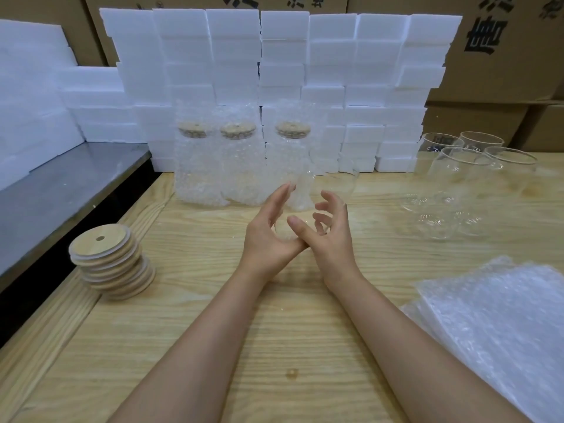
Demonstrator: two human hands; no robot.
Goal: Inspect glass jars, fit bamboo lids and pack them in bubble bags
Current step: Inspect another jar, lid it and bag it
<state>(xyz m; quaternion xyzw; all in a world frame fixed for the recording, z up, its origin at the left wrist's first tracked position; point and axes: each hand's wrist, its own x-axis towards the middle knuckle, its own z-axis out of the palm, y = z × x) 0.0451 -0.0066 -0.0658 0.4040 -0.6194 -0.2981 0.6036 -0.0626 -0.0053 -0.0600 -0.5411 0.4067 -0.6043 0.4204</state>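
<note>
The left hand (270, 230) presses straight fingers on a glass jar (334, 189) above the middle of the counter (213, 331). The right hand (332, 236) curls round it.

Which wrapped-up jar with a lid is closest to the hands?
The rightmost bagged jar, standing alone just behind the left hand. The other two bagged jars stand together farther left.
</note>
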